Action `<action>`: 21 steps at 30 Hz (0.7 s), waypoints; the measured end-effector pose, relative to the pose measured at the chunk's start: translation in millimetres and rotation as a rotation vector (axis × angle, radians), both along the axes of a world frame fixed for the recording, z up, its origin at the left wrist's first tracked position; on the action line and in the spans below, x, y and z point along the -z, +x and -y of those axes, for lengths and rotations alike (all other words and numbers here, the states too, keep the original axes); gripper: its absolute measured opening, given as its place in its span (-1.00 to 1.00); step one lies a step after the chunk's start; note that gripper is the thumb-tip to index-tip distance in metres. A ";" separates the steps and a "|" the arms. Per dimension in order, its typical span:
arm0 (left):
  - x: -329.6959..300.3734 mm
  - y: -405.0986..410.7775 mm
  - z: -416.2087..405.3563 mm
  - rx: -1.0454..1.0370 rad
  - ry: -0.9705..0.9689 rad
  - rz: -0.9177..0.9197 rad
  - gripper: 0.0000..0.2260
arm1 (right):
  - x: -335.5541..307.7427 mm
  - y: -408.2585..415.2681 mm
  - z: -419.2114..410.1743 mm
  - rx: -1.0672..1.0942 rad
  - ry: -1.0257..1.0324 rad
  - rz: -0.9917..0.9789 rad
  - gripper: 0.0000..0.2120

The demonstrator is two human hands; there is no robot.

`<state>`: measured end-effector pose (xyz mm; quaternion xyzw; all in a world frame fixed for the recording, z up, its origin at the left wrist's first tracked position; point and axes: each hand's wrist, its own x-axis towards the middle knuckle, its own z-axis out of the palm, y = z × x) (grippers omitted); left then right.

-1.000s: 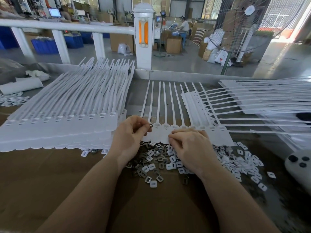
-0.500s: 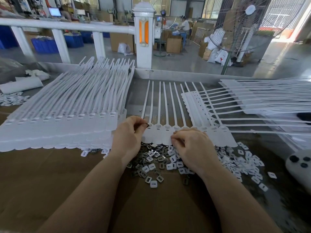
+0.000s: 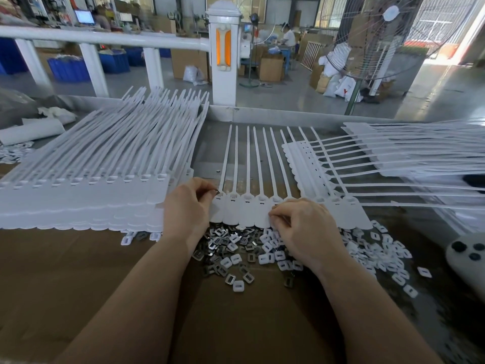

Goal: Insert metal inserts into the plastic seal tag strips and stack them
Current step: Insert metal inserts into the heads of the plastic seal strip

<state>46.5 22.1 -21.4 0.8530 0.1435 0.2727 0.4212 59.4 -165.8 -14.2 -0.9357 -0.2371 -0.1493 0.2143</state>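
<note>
Seal tag strip (image 3: pixel 262 206): flat on counter, between both hands; light, floppy tails, stiffer at heads, best held by near edge, as right hand (image 3: pixel 304 232) pinches it. Metal insert (image 3: pixel 216 191): tiny, rigid, slippery, pinched in left hand (image 3: pixel 187 206) fingers beside leftmost head.

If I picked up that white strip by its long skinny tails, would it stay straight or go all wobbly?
Probably wobbly. The strip has long, thin tails joined only at the flat tag end, so they would likely droop. It looks like light plastic. The left hand pinches a metal insert at it.
</note>
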 end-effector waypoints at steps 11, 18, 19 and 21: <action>1.2 -0.2 -0.1 0.025 -0.017 0.018 -0.85 | -1.0 -1.2 -0.1 -0.008 0.014 -0.012 -0.84; 2.2 2.0 -1.2 0.044 -0.083 0.025 -0.84 | -0.3 -1.7 0.2 -0.015 0.017 -0.009 -0.84; 2.4 2.1 -1.6 0.050 -0.109 0.024 -0.85 | 0.0 -1.7 0.5 -0.016 0.015 -0.009 -0.84; 2.6 2.2 -2.3 0.063 -0.159 0.027 -0.85 | 0.5 -1.8 1.1 -0.018 0.010 -0.008 -0.84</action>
